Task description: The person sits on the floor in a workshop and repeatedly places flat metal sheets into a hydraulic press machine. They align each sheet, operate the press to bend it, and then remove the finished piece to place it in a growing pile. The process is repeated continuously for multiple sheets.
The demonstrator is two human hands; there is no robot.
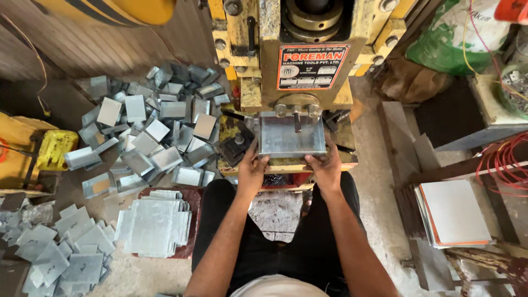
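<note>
The left hand (252,168) and right hand (325,166) each pinch the near edge of a metal tray (291,135) on the yellow press (291,66).

Below me the concrete floor (379,165) is dusty and grey. A corrugated wall (99,49) rises at my upper left. A green sack (456,38) slumps at upper right beside coils of red wire (503,165). Daylight falls flat and even, with soft shadows.
</note>
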